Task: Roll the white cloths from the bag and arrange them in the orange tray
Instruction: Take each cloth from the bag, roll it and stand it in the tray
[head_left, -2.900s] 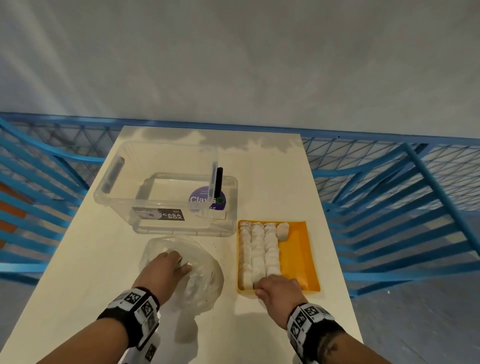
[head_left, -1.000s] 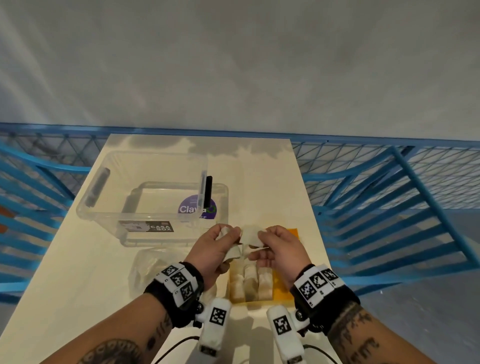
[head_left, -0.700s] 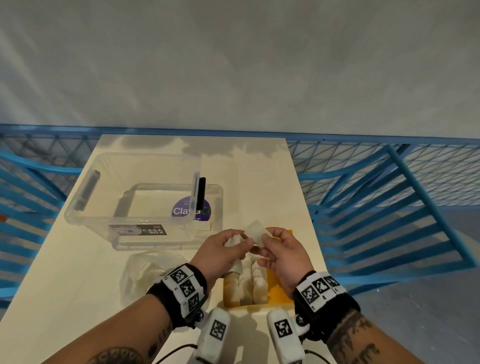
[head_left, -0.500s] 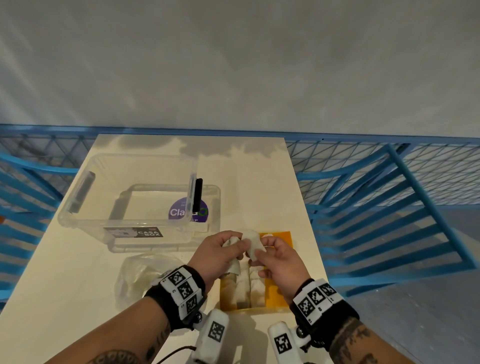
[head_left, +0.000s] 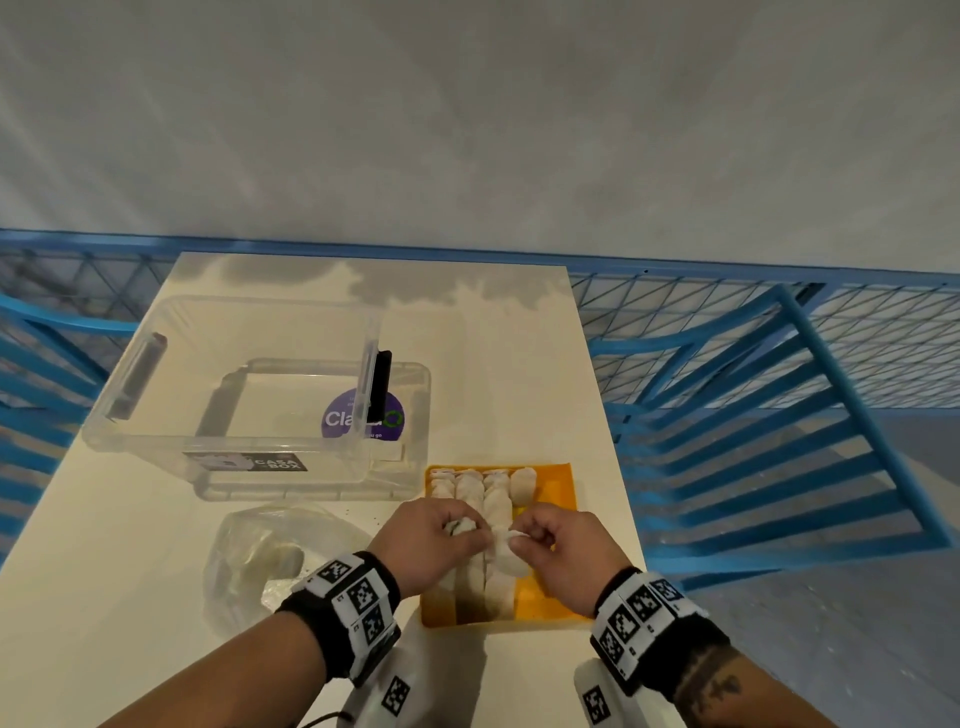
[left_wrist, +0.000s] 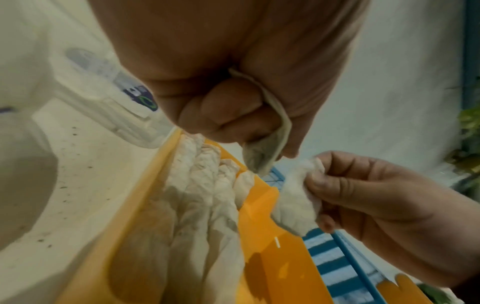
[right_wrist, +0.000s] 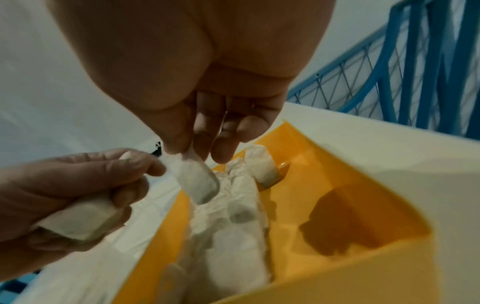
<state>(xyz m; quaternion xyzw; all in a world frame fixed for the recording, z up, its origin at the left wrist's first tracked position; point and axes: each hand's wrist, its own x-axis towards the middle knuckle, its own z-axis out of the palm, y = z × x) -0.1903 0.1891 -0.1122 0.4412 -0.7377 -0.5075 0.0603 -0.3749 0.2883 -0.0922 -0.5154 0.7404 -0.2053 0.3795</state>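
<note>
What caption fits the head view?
Both hands, left hand and right hand, roll a white cloth above the orange tray.

From the head view, my left hand (head_left: 426, 545) and right hand (head_left: 566, 551) cover the middle of the rolled cloths (head_left: 488, 499) in the orange tray (head_left: 556, 488), so I can't count them. The bag (head_left: 260, 556) is too hazy to show its contents. The clear box (head_left: 234, 395) hides part of its lid's purple label (head_left: 337, 418). Both wrist views are blurred, my palms filling their tops.
</note>
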